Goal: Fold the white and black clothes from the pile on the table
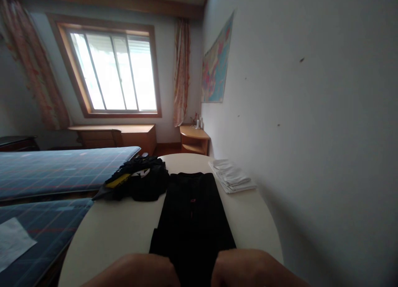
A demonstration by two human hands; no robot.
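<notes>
A black shirt (194, 220) lies folded lengthwise on the round cream-white table (99, 233), its collar at the far end and small red lettering on its front. My left hand (146, 269) is at the bottom edge of the view, over the left side of the shirt's near part. Opposite it, my right hand (241, 267) is over the right side. Both hands look bent downward at the shirt. Their fingers are hidden below the frame and behind the hands, so their grip does not show.
A heap of black clothes (146, 181) with yellow and white patches sits at the table's far left. White folded cloths (231, 176) lie at the far right, near the wall (326, 154). Plaid-covered beds (62, 171) stand left, one bearing a white sheet (14, 241).
</notes>
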